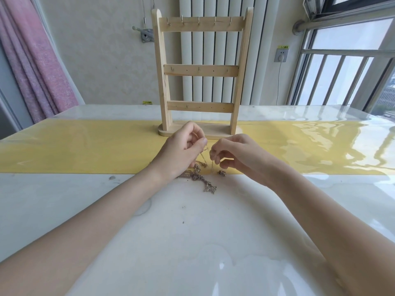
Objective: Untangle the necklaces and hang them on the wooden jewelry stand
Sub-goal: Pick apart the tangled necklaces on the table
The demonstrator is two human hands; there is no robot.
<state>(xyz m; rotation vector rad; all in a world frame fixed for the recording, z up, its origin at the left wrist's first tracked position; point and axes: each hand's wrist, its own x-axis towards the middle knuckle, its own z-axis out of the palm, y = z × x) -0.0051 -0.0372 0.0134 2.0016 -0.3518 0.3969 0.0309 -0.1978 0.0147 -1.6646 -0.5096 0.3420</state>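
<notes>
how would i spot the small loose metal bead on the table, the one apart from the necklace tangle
Start at the wooden stand and come down to the yellow strip's near edge. Under the right hand lies a bead, alone, right of the necklace tangle.

Tangled necklaces near me, bare stand beyond.

The necklaces (199, 177) are a knotted heap of thin gold-toned chains on the tabletop (64, 195), at the near edge of its yellow strip; fine strands rise from the heap, pinched in my left hand (183, 151) and my right hand (233, 155). The wooden jewelry stand (202, 70) stands upright just beyond, its three hooked crossbars bare.
</notes>
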